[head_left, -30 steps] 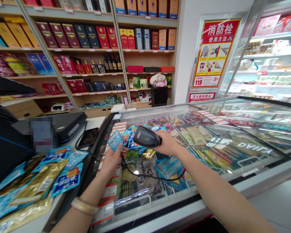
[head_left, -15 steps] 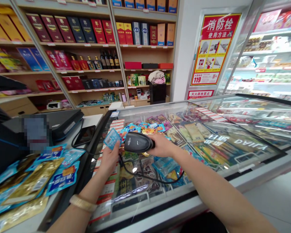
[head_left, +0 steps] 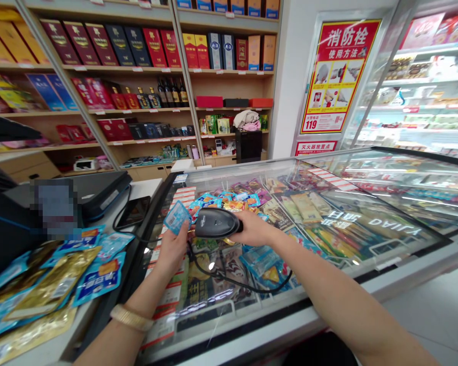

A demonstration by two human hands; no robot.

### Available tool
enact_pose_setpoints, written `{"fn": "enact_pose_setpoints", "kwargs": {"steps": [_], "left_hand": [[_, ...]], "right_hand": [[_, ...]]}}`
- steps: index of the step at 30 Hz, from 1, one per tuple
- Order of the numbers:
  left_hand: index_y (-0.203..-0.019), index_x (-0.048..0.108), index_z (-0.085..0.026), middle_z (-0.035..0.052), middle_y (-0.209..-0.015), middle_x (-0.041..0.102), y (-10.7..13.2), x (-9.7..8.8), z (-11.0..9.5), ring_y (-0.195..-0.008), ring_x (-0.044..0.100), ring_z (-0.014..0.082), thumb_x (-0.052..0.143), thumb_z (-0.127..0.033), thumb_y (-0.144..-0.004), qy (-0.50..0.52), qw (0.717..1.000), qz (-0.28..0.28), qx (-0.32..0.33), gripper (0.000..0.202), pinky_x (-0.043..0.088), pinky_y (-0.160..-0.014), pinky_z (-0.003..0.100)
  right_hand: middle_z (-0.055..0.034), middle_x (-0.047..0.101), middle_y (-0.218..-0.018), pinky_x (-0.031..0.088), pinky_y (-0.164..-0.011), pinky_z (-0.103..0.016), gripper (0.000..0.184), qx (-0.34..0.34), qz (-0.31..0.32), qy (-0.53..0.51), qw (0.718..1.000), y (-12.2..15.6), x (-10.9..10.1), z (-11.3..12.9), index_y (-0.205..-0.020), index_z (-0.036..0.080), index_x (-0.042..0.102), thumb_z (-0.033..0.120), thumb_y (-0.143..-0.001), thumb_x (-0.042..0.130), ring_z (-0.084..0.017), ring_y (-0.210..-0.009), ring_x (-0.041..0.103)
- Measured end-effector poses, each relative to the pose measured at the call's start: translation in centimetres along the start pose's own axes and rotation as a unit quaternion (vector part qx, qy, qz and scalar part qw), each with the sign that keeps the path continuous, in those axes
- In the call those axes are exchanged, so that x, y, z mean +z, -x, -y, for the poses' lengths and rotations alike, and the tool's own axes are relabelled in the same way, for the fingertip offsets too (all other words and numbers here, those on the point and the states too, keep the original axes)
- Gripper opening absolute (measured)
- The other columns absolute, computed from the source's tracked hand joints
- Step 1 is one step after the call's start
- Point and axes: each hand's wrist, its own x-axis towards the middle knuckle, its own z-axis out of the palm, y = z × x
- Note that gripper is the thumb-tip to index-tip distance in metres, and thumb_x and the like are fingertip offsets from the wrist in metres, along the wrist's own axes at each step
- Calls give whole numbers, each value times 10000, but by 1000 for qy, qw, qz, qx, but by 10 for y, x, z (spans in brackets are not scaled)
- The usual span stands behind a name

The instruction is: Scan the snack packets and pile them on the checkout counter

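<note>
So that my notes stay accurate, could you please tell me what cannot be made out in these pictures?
Head view: the grip of the black scanner, mostly hidden by the right hand.
Head view: part of the blue packet, covered by the left hand; its fine print is too small.
Head view: whatever lies under the pixelated patch.
Head view: the packet pile, cut off by the left edge.

The right fingers [head_left: 246, 235] hide the scanner's [head_left: 216, 223] handle; the held packet's [head_left: 176, 216] print is illegible.
</note>
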Motion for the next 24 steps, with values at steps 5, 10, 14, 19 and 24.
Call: {"fn": "enact_pose_setpoints", "kwargs": {"steps": [5, 10, 14, 19, 24], "left_hand": [[-894, 686, -158, 79, -814, 708, 0, 1, -1, -843, 665, 243, 726, -703, -567, 13, 1000, 7, -6, 637, 547, -719, 329], [-881, 691, -155, 103, -862, 723, -1, 2, -3, -846, 676, 266, 742, -693, -543, 10, 1000, -3, -27, 638, 553, -669, 332], [-888, 690, -160, 94, -849, 722, 0, 2, -3, -844, 675, 252, 721, -718, -553, 7, 1000, 3, -15, 652, 552, -685, 326], [-816, 679, -158, 84, -760, 700, 1, -3, 0, -696, 638, 220, 703, -720, -580, -13, 1000, 9, -8, 610, 533, -639, 330], [-877, 708, -158, 83, -755, 701, -12, -6, -11, -731, 653, 249, 627, -525, -743, -142, 990, 2, 20, 399, 522, -702, 357]], "right_hand": [[0, 694, -802, 460, -730, -241, 219, -1, 3, -4, 1000, 0, 0, -1, -896, 155, 702, 192, -681, 680, -185, -801, 636], [-2, 718, -845, 474, -751, -252, 235, 0, 3, -6, 1000, 0, 0, -3, -920, 162, 705, 190, -689, 679, -185, -809, 645], [-3, 720, -840, 481, -763, -262, 240, -2, 6, -13, 1000, 0, 1, -4, -921, 161, 703, 193, -684, 685, -189, -809, 650], [-28, 723, -859, 486, -749, -273, 279, -12, -24, -6, 1000, 0, -6, -6, -960, 152, 709, 200, -687, 674, -211, -833, 662], [-44, 741, -909, 484, -739, -290, 276, 89, -184, 121, 971, 5, -39, -21, -980, 198, 711, 273, -718, 669, -245, -870, 669]]}}
